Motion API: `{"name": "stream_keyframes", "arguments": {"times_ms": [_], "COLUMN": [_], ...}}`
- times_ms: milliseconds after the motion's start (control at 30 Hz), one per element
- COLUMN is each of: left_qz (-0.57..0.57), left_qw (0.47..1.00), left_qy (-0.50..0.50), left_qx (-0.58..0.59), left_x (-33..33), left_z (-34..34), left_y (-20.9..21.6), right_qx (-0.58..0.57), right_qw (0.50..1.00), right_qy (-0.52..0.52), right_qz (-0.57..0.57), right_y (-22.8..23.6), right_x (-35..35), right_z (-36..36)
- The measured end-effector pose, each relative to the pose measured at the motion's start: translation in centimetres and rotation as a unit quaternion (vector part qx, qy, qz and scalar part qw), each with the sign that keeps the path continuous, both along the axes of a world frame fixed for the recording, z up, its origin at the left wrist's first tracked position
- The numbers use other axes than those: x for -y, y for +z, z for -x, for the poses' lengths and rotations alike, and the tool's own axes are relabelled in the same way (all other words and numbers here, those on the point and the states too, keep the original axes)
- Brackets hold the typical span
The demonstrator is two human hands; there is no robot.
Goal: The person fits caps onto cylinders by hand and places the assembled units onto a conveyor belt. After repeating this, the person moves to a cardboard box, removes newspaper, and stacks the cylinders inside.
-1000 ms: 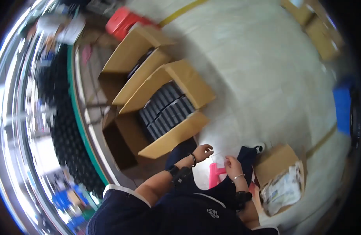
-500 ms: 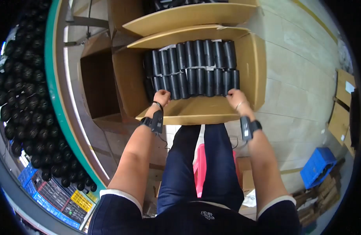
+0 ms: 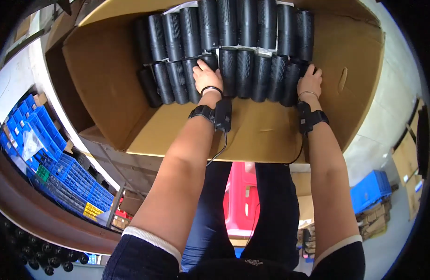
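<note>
Two rows of black plastic cylinders point(image 3: 244, 72) with dotted, perforated-looking surfaces lie side by side in an open cardboard box point(image 3: 257, 135). My left hand point(image 3: 207, 78) rests on a cylinder in the near row, left of its middle. Its fingers are spread over the cylinder's far end, and the palm hides the rest. At the right end of that row, my right hand point(image 3: 310, 82) touches the last cylinder with slightly bent, parted fingers. Part of that cylinder is hidden beneath it. Each wrist wears a strapped black device.
White sheeting point(image 3: 215, 49) shows between the rows. Below the box stands a pink stool point(image 3: 241, 200) between my legs. Blue crates point(image 3: 79, 175) are stacked at left, and another blue crate point(image 3: 370, 190) sits at right. Black rounded pieces point(image 3: 46, 254) fill the lower left corner.
The view has shifted closer over the box. My left hand has moved right and onto the near row, its fingers now spread. My right hand has reached farther in, to the row's right end.
</note>
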State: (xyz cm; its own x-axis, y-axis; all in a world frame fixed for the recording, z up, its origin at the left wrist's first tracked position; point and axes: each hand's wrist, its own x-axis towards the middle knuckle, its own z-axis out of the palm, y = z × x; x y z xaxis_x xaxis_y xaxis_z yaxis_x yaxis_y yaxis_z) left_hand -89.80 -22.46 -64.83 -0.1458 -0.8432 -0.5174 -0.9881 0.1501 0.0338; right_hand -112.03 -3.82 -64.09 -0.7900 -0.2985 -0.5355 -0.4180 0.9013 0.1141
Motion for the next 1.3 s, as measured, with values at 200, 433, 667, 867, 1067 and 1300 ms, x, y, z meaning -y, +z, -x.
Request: {"name": "stream_keyframes", "arguments": {"times_ms": [200,433,667,867,1067,1300], "left_qz": [-0.021,-0.179,-0.159,-0.266,-0.276,-0.193], "left_qw": [0.993,0.913,0.931,0.885,0.921,0.956], "left_qy": [-0.028,-0.009,0.011,0.161,0.109,0.008], "left_qx": [-0.114,-0.367,-0.327,-0.348,-0.252,-0.222], "left_x": [0.3,1.2,0.3,0.1,-1.1,0.3], "left_z": [-2.1,-3.0,0.8,0.6,1.4,-0.4], "left_y": [-0.1,2.3,1.0,-0.8,-1.7,0.2], "right_qx": [0.026,0.066,0.053,0.096,0.236,0.461], "right_qw": [0.992,0.980,0.962,0.922,0.841,0.740], "right_qy": [0.020,0.004,0.063,-0.004,-0.379,-0.295], "right_qz": [0.119,0.189,0.259,0.375,0.306,0.390], "right_y": [1.9,2.2,5.9,2.6,-5.1,0.5], "right_x": [-1.3,-2.3,2.9,2.7,-6.8,-3.0], "right_z": [1.0,1.8,-0.1,-3.0,-1.6,-0.7]}}
